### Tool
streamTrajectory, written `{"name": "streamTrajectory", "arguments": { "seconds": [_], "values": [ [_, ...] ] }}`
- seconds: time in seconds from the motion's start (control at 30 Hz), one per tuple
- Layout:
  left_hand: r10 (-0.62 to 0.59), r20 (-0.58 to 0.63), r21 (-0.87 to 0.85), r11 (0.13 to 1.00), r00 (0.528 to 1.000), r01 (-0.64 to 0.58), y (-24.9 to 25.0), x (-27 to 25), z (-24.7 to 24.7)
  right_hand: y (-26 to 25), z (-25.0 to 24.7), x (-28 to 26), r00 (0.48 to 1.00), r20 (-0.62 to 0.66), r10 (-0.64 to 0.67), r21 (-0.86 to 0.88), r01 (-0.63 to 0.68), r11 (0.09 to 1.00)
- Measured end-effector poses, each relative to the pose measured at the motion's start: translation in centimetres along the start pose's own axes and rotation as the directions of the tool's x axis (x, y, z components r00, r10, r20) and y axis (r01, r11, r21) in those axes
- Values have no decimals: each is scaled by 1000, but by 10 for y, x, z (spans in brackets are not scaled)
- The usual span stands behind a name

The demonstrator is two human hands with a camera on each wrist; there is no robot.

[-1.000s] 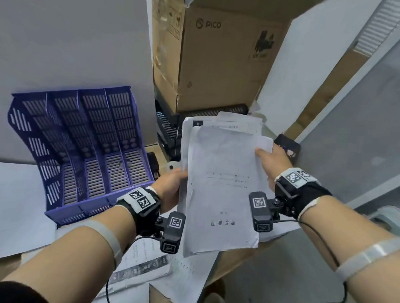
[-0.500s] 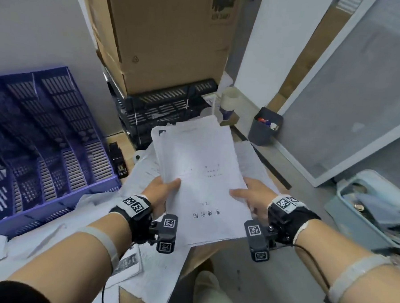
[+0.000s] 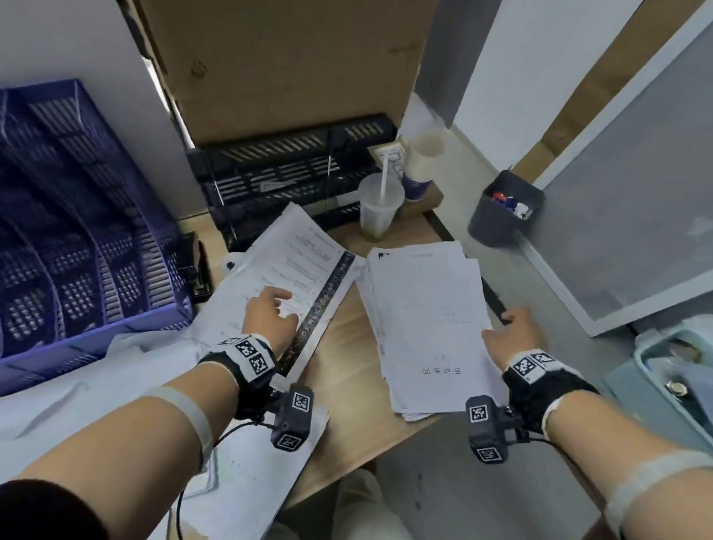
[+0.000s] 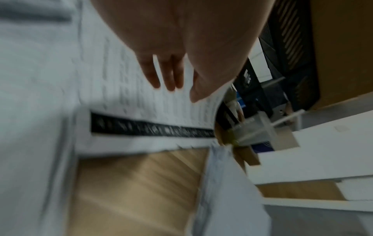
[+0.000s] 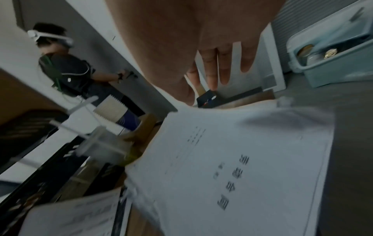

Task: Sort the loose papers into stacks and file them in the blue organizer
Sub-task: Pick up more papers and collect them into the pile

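On the pale wooden desk [image 3: 341,372], item one: a thick white stack of printed sheets [image 3: 430,327], lying flat near the front right corner, long axis running away from you, its near end overhanging the edge. Your right hand [image 3: 512,340] sits at its right margin, fingers straight and relaxed, grasping nothing.

Item two: a loose white sheet with a black patterned strip [image 3: 300,283], lying left of the stack with bare wood between them, tilted up-right. Your left hand [image 3: 272,317] is over it, fingers extended; whether it presses the sheet, I cannot tell.

Item three: the blue slotted plastic organizer [image 3: 72,230], far left, well apart from the stack. Judgement: your left hand is nearer it, so filing means carrying the stack leftward across the strip sheet.
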State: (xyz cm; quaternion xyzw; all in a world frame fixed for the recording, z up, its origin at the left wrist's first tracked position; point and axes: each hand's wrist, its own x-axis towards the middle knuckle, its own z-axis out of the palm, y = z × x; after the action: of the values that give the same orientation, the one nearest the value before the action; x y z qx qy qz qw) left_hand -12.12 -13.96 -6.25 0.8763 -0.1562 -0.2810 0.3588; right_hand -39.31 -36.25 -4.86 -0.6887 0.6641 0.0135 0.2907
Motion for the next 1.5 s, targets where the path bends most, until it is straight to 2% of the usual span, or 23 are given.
{"name": "streamTrajectory", "arguments": {
  "seconds": [0.07,0.13,0.2,0.3,0.37,0.43,0.53,0.6,0.63,0.67,0.73,0.77,0.83,0.9,1.03,1.07,1.13,1.2,1.23,1.33,1.43,1.5],
  "values": [
    [-16,-92,159,987,996,31,-15,10,-14,-16,13,-8,996,66,-63,-5,63,998],
    [-111,-151,229,963,982,144,-28,19,-26,-35,29,-21,976,183,-115,57,107,993],
    [-190,-188,283,929,964,238,-41,29,-35,-52,44,-34,925,340,-173,132,135,982],
    [-190,-171,371,897,967,242,-52,42,-40,-72,66,-54,784,593,-184,314,-15,949],
    [-257,-125,354,891,958,285,-54,45,-41,-81,84,-63,695,702,-158,360,-154,920],
    [-302,-71,329,893,951,308,-55,45,-42,-86,104,-69,655,747,-112,357,-254,899],
    [-217,31,269,942,976,201,-63,41,-44,-94,132,-74,668,740,-72,382,-330,863],
    [-148,129,124,983,980,132,-71,33,-49,-98,148,-73,700,712,-51,387,-331,861],
    [-144,174,13,989,974,144,-75,29,-55,-101,152,-72,722,690,-44,393,-323,861],
    [-153,219,-113,977,964,181,-78,25,-62,-102,157,-69,749,662,-33,397,-312,863],
    [-154,337,-336,902,929,272,-84,18,-79,-108,162,-69,768,639,-33,405,-300,864],
    [-141,405,-409,856,903,317,-86,13,-86,-111,164,-69,759,650,-37,409,-308,859],
    [-101,513,-479,790,852,383,-87,1,-98,-119,164,-76,699,711,-72,417,-337,844],
    [-90,569,-453,795,817,403,-93,-10,-108,-126,166,-85,652,753,-91,382,-321,867],
    [-214,586,-160,915,782,370,-122,-28,-125,-132,175,-104,654,752,-87,295,-214,931],
    [-241,603,-67,935,760,349,-131,-32,-129,-131,180,-108,658,747,-98,251,-143,957],
    [-289,634,100,950,717,294,-149,-41,-135,-130,190,-121,665,726,-173,103,143,984],
    [-328,632,211,945,702,251,-166,-50,-140,-125,200,-138,727,651,-217,-136,393,909],
    [-349,627,220,937,696,272,-174,-54,-140,-126,201,-150,752,617,-233,-215,446,869],
    [-417,619,177,899,665,400,-196,-66,-137,-129,209,-179,774,585,-240,-229,442,867],
    [-432,614,147,885,661,442,-209,-71,-135,-134,220,-195,805,562,-192,-151,327,933],
    [-419,629,127,886,654,445,-212,-74,-134,-141,218,-199,799,575,-178,-108,290,951]
  ]
}}
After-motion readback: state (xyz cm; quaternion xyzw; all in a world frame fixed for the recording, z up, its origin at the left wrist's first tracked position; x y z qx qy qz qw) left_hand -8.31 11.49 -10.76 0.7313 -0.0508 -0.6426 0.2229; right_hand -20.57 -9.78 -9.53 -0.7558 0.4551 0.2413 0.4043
